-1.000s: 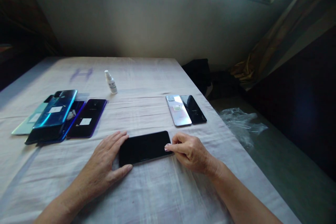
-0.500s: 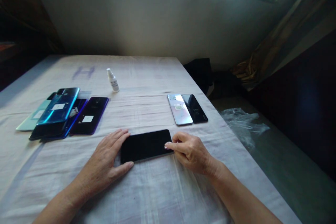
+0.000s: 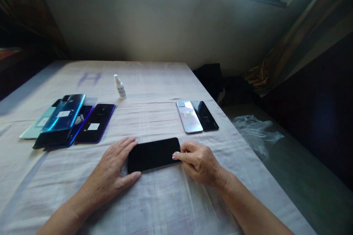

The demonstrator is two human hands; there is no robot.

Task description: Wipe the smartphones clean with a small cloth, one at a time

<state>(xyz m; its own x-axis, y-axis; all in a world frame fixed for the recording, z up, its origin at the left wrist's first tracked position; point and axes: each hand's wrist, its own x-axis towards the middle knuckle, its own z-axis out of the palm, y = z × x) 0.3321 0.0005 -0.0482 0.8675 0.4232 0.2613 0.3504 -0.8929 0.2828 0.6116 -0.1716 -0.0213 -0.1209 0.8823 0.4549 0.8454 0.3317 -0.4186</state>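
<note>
A black smartphone lies screen up on the pale cloth, its long side running left to right. My left hand steadies its left end, with the thumb at the near edge and the fingers at the far edge. At the other end, my right hand is closed in a pinch against the screen. A small whitish bit shows at the tip of that thumb; what it is, I cannot make out.
Several phones with white labels, one a blue phone, lie partly stacked at left. A small white spray bottle stands behind. A silver phone and a black phone rest near the right edge. Clear plastic lies beyond it.
The view has shifted slightly, so everything sits a little lower. Both hands keep almost the same place on the smartphone.
</note>
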